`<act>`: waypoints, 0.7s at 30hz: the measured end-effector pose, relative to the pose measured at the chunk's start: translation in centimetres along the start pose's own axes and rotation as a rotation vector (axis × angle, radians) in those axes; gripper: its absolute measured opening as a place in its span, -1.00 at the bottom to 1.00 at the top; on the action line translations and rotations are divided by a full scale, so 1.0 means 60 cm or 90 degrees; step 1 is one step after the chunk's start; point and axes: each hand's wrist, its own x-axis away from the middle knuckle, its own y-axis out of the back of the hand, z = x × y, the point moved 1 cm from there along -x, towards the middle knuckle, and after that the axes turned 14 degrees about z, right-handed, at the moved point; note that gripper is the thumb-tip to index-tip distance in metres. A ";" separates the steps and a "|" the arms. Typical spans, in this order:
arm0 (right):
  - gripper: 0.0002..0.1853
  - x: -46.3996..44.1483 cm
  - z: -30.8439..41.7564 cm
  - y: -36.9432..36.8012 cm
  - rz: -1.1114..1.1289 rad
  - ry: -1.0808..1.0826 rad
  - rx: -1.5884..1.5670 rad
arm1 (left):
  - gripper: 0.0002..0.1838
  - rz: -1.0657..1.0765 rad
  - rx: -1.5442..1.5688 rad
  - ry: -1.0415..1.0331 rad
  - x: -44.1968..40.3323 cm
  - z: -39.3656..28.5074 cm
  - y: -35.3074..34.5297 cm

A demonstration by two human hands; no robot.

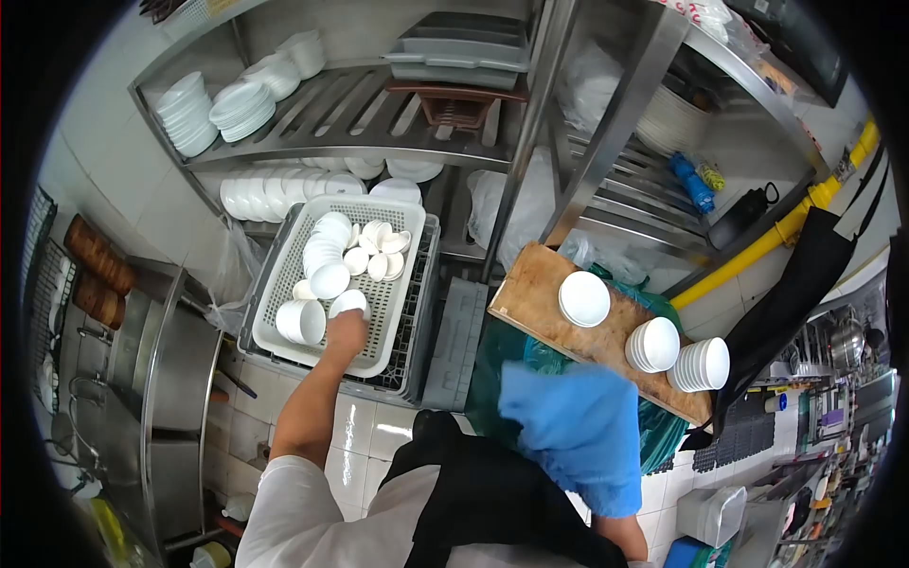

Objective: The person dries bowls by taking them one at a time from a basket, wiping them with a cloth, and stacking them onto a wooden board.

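my left hand is in the pale perforated basket, touching the near side of a white bowl. fingers are bunched at the bowl, but fingertips are too small and partly hidden, so can't tell if they're pinching it or just resting there. bowl is near the basket's near end, right of a leaning stack of white bowls

my right hand is mostly behind a blue cloth. cloth is draped over it, fingers hidden, so can't tell if they're closed or spread

rest of the basket: an overlapping row of white bowls up the left half, small white dishes grouped at the far right. basket sits on a dark grey crate

off to the right, a wooden board lies over green plastic. it carries one white bowl group at the far end, then two leaning stacks near the other end, just beside each other

beyond the basket, a slatted metal shelf holds more white bowl stacks, grey bins and a brown tray
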 end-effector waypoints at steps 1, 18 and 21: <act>-0.51 -0.001 0.005 -0.002 0.018 0.008 0.017 | -0.72 0.010 0.197 0.002 -0.002 0.013 -0.005; -0.32 -0.064 0.005 -0.089 -0.046 -0.057 0.364 | -0.48 0.183 1.508 -0.241 0.287 -0.285 0.201; -0.29 -0.073 0.001 -0.106 -0.060 -0.067 0.406 | -0.45 -0.132 0.833 -0.275 0.349 -0.313 0.218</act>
